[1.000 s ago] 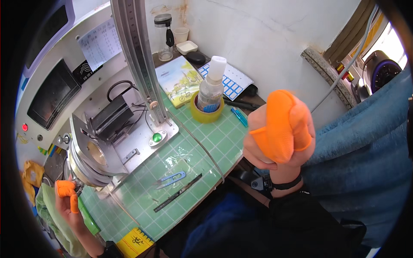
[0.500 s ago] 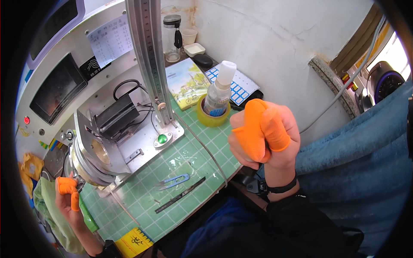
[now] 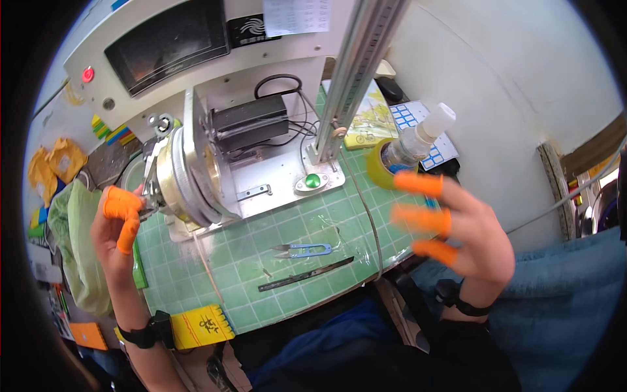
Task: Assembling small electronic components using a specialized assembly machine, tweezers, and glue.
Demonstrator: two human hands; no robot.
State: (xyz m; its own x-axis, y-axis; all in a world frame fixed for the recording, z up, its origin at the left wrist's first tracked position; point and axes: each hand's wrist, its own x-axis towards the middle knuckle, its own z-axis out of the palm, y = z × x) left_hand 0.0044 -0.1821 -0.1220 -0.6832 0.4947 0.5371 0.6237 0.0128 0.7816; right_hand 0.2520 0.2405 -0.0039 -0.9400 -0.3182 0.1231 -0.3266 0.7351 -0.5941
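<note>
At the left side of the bench-top machine, my left hand (image 3: 117, 228) has its orange-sleeved thumb and fingers closed against a small metal fitting (image 3: 150, 199) beside the round metal wheel (image 3: 176, 176). Whatever is pinched there is too small to make out. My right hand (image 3: 467, 228) hangs over the right edge of the table, fingers spread and empty, with orange finger cots on them; motion blurs it. Nearest to it are a yellowish tape roll (image 3: 377, 168) and a clear bottle with a white cap (image 3: 411, 144) standing in it.
Blue-handled thread snips (image 3: 315, 249) and a black strip (image 3: 307, 274) lie on the green gridded mat (image 3: 261, 307). A green button (image 3: 312, 181) sits on the machine's base. A grey cable (image 3: 369, 219) crosses the mat. A yellow notepad (image 3: 196, 328) lies at the front edge.
My right hand has opened from a closed fist and dropped lower, spreading its fingers. The view has swung left, shifting everything rightward. My left hand stays at the metal fitting.
</note>
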